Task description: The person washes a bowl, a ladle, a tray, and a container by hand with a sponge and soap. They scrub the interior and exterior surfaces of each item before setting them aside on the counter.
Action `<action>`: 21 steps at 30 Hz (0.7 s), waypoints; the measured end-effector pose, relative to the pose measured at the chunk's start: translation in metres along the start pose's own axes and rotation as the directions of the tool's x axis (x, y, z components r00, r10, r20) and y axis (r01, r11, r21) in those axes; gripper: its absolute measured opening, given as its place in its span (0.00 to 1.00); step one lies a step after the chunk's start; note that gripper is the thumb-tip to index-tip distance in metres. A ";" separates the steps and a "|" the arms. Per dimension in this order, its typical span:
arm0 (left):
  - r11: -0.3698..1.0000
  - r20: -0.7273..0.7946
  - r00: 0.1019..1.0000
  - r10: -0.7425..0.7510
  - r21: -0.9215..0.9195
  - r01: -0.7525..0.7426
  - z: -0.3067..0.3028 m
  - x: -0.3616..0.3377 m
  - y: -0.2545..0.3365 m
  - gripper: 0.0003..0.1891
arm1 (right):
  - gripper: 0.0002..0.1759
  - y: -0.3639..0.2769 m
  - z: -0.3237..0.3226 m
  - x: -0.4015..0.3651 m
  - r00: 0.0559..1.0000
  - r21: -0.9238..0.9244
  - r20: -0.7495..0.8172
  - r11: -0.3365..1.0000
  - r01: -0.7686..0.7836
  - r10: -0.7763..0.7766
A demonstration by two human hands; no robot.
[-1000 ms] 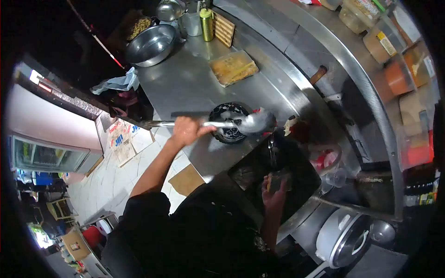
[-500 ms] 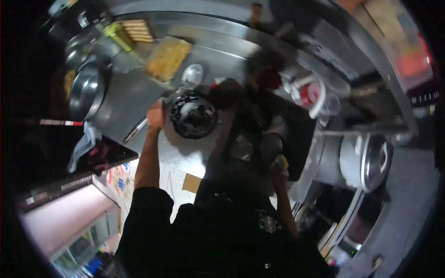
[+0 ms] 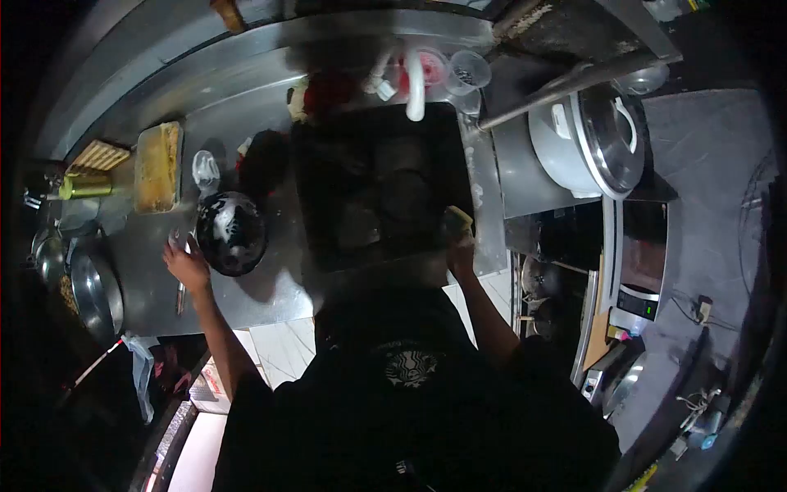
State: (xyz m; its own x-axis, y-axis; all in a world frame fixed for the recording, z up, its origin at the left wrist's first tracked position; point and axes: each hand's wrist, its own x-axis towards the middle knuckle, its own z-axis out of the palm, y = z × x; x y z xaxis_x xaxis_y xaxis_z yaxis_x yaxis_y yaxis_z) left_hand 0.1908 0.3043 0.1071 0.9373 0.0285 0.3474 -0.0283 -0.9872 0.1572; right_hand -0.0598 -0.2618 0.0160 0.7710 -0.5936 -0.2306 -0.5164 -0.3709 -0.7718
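My left hand (image 3: 187, 264) is over the metal counter with its fingers apart, just left of a black bowl (image 3: 232, 234) coated with white suds. Partly under this hand lies a slim metal utensil (image 3: 180, 299), its upper part hidden. My right hand (image 3: 461, 251) is closed around a yellowish sponge (image 3: 458, 220) at the near right corner of a dark sink basin (image 3: 328, 250). Dim shapes of dishes (image 3: 403, 193) show inside the basin. Behind the bowl lies a clear plastic piece (image 3: 206, 170).
A rectangular container of yellow food (image 3: 158, 168) and a large metal pan (image 3: 96, 287) stand on the left. Behind the basin are a white curved faucet (image 3: 416, 86) and a clear cup (image 3: 468, 72). A white rice cooker (image 3: 578, 143) stands at right.
The view has swung to the right, so the counter things sit further left. My left hand has spread its fingers over the utensil; my right hand still has the sponge at the basin.
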 end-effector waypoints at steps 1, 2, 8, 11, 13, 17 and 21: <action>0.996 -0.046 0.997 -0.057 -0.064 0.054 -0.031 0.009 0.049 0.21 | 0.30 0.004 -0.005 0.004 1.000 -0.064 0.024 0.998 0.008 -0.006; 0.996 -0.069 0.996 -0.057 -0.076 0.052 -0.019 0.000 0.071 0.20 | 0.30 0.015 -0.008 0.007 0.999 -0.122 0.052 0.992 0.016 -0.010; 0.866 0.378 0.835 0.399 -0.455 -0.207 0.007 -0.052 0.291 0.21 | 0.29 0.131 0.004 0.051 0.979 0.522 0.185 0.835 -0.174 0.088; 0.782 0.629 0.480 0.611 -0.575 -0.242 0.055 -0.090 0.360 0.23 | 0.27 0.132 -0.006 0.040 0.944 0.893 0.285 0.311 -0.324 0.165; 0.804 0.742 0.322 0.587 -0.488 -0.340 0.108 -0.120 0.380 0.23 | 0.26 0.118 -0.012 0.034 0.952 0.852 0.292 0.427 -0.302 0.092; 0.812 0.837 0.201 0.509 -0.389 -0.436 0.186 -0.162 0.408 0.23 | 0.28 0.067 -0.033 0.030 0.892 -0.178 0.288 0.895 0.409 -0.350; 0.786 0.849 0.181 0.496 -0.350 -0.510 0.243 -0.189 0.420 0.23 | 0.24 0.074 -0.014 0.039 0.976 0.807 0.143 0.590 -0.018 -0.166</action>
State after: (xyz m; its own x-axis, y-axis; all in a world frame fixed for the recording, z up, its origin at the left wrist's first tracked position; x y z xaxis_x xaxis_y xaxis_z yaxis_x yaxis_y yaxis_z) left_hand 0.0857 -0.1536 -0.1171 0.4509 -0.6176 -0.6444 -0.6220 -0.7352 0.2693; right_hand -0.0730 -0.3223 -0.0419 0.8913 -0.4156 -0.1815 -0.0177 0.3679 -0.9297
